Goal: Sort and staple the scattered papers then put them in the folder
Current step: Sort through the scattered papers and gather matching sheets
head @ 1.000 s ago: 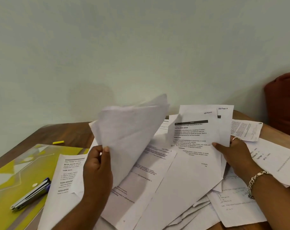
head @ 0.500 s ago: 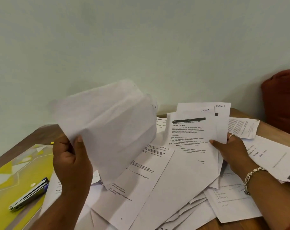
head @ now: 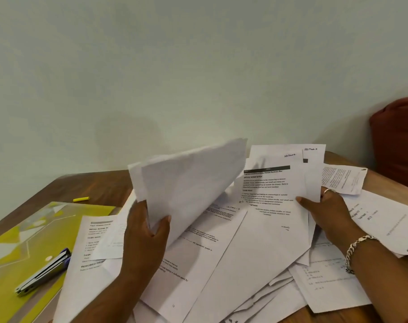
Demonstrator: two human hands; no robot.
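Several white printed papers (head: 240,257) lie scattered in an overlapping heap across the wooden table. My left hand (head: 144,231) grips a small sheaf of sheets (head: 189,183) by its lower edge and holds it lifted, blank backs toward me. My right hand (head: 326,213), with a ring and a bracelet, pinches the right edge of a printed page (head: 268,190) raised above the heap. A yellow-green folder (head: 35,234) lies flat at the left, and a blue and silver stapler (head: 44,273) rests on it.
A small yellow object (head: 81,199) lies on the bare wooden table (head: 86,185) behind the folder. A dark red cushion (head: 396,141) stands at the far right against the pale wall. More loose sheets (head: 382,220) spread toward the right table edge.
My left hand swung the lifted sheaf out to the left and has brought it back toward the middle, over the heap. My right hand has kept holding the printed page almost still.
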